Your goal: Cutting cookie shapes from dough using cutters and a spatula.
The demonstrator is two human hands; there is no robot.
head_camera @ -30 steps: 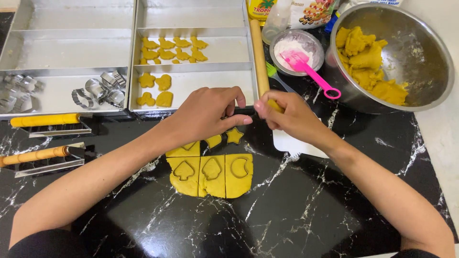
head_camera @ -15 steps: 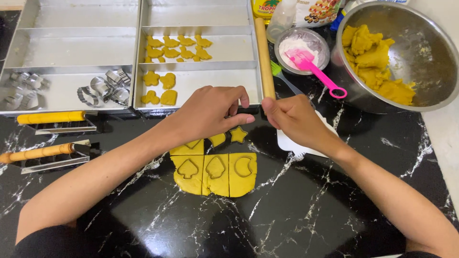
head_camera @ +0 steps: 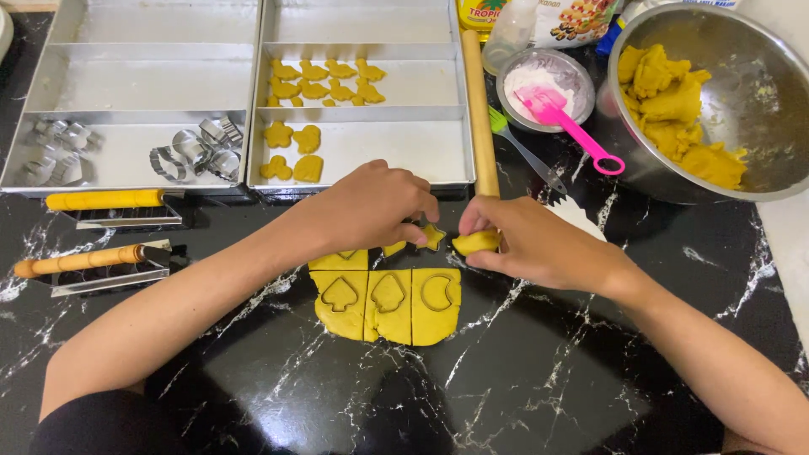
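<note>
Head view is showing the right hand (head_camera: 539, 244) pinching a yellow dough scrap (head_camera: 474, 243) beside the star-shaped dough piece (head_camera: 433, 237) on the black marble worktop (head_camera: 522, 379); the left hand (head_camera: 371, 206), fingers curled, is touching that star. Behind, a metal baking tray (head_camera: 379, 143) is holding cut yellow cookies (head_camera: 324, 80), and a steel mixing bowl (head_camera: 758, 109) is holding dough lumps (head_camera: 674, 101).

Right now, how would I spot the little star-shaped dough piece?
Start at the flat yellow dough sheet on the black marble counter. Just above its top edge, by the left hand, lies the star cutout: the only loose, five-pointed piece there.
</note>
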